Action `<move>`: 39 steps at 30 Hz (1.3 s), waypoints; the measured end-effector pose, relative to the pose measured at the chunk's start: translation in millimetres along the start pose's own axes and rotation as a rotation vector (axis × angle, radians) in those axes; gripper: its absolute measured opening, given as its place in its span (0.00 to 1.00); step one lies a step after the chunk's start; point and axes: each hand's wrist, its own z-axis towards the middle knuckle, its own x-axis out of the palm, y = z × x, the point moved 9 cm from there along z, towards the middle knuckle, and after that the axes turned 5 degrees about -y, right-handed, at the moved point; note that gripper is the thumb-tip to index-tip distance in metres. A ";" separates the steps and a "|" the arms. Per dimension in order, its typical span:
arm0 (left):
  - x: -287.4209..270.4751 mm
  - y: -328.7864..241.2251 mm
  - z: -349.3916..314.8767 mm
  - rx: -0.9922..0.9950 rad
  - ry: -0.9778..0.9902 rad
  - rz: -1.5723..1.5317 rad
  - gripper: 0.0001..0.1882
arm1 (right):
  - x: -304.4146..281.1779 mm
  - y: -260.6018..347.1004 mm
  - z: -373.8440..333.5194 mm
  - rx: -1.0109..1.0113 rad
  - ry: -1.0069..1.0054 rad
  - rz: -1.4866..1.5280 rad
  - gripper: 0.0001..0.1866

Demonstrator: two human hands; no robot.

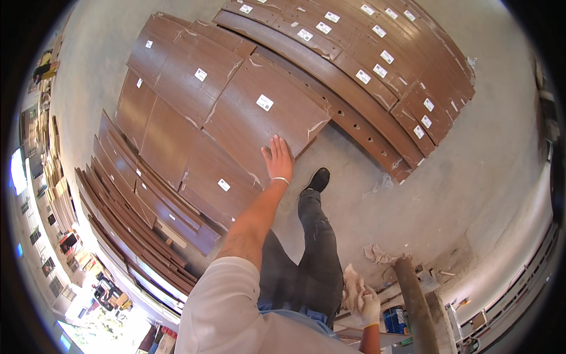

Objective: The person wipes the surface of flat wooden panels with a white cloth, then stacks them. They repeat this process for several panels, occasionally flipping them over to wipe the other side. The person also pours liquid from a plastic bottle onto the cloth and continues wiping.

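Observation:
My left hand lies with fingers stretched on the corner of a brown wood-look panel. That panel is wrapped in clear film and carries a white label. A pale band circles my left wrist. Low on the right, my right hand, apparently in a white glove, is closed on a crumpled, beige-pink cloth. Some of its fingers are hidden behind the cloth.
Labelled brown panels lie stacked at the upper right; a long board with holes runs along their near side. More boards lean at the left. A thick post and a blue can stand near my right hand.

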 end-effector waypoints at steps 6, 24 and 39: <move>42.8 12.2 -6.6 -0.136 0.445 -0.007 0.62 | 8.4 -24.4 8.9 0.074 0.021 0.063 0.24; 104.6 105.9 -74.7 -0.640 0.399 -0.974 0.66 | 58.2 -85.7 -8.2 -0.044 0.041 0.141 0.27; 59.7 245.7 -352.1 0.065 0.639 -0.473 0.32 | 117.3 -265.5 -151.9 -0.105 0.432 0.913 0.36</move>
